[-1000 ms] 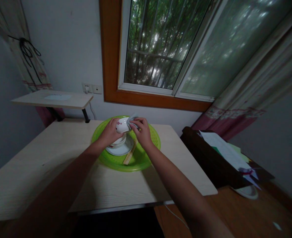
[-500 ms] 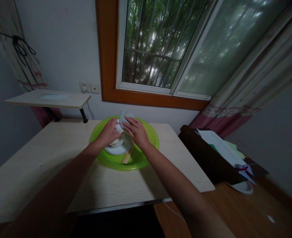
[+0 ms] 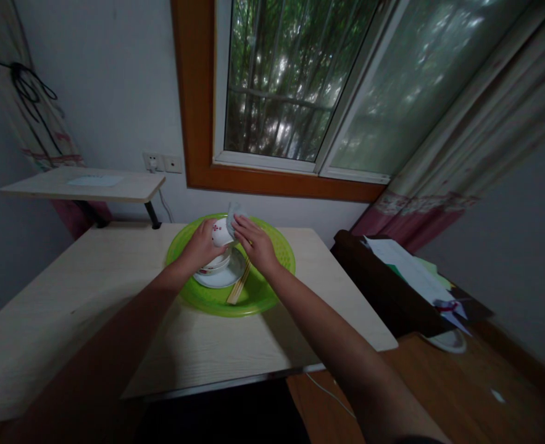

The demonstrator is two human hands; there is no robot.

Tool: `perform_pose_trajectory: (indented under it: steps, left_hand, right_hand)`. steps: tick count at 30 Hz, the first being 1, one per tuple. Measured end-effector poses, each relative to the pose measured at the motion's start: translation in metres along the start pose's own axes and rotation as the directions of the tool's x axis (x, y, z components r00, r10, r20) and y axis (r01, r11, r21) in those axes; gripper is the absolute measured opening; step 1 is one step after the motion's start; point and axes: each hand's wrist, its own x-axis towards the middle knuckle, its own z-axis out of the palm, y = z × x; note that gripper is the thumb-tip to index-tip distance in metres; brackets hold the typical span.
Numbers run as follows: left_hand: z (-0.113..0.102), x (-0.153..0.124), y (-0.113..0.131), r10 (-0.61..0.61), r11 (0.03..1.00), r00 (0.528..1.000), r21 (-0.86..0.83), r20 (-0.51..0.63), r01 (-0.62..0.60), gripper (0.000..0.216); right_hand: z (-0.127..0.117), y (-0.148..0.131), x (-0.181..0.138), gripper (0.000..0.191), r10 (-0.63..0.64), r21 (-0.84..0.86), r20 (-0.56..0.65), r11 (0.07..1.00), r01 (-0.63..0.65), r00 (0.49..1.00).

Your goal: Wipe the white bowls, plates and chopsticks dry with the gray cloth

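Observation:
My left hand (image 3: 203, 248) is closed around a white bowl (image 3: 221, 233) with a red pattern, holding it tilted above the green basin (image 3: 258, 305). A pale grey-blue cloth (image 3: 233, 221) lies against the bowl's right side, with my right hand (image 3: 257, 245) gripping it and pressing it there. Below the bowl, more bowls (image 3: 217, 263) are stacked on a white plate (image 3: 223, 281) in the basin. Beside the plate, wooden chopsticks (image 3: 237, 288) lie in the basin. My fingers hide part of the bowl and cloth.
The basin stands on a light wooden table (image 3: 216, 351). A raised shelf (image 3: 91, 185) with a paper on it is at the back left, near a wall socket (image 3: 153, 162). To the right, papers (image 3: 411, 271) lie on a dark piece of furniture. A window (image 3: 281, 86) is behind.
The cloth has shifted over the bowl under my right hand, and more of the bowl's patterned side shows. The whole view has moved slightly.

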Motion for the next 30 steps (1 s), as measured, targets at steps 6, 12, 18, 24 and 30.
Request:
perform_pose_trajectory:
  steps: [6, 12, 18, 24, 30]
  left_hand:
    - [-0.001, 0.001, 0.003, 0.017, 1.000, 1.000, -0.020, -0.019, -0.017, 0.059]
    - [-0.006, 0.002, 0.007, -0.130, 0.991, 0.987, -0.049, -0.097, 0.126, 0.068]
    - [-0.005, 0.002, 0.005, -0.130, 0.990, 0.988, -0.065, -0.081, 0.125, 0.071]
    - [-0.001, 0.000, 0.003, -0.071, 0.997, 0.997, -0.034, -0.041, 0.070, 0.069]
    - [-0.004, 0.000, 0.006, -0.053, 0.998, 0.997, -0.043, -0.046, 0.051, 0.061]
  right_hand:
    - [0.003, -0.008, 0.002, 0.037, -0.099, -0.026, 0.060, 0.995, 0.101, 0.993]
    - [0.001, 0.008, 0.000, 0.042, 0.166, 0.111, -0.106, 0.982, -0.154, 0.980]
    - [0.002, 0.015, -0.002, 0.050, 0.244, 0.167, -0.088, 0.959, -0.228, 0.966]
    - [0.000, -0.005, -0.002, 0.044, 0.003, -0.014, -0.009, 1.000, -0.003, 1.000]
    - [0.001, -0.017, -0.001, 0.042, -0.062, -0.064, 0.040, 0.996, 0.065, 0.997]
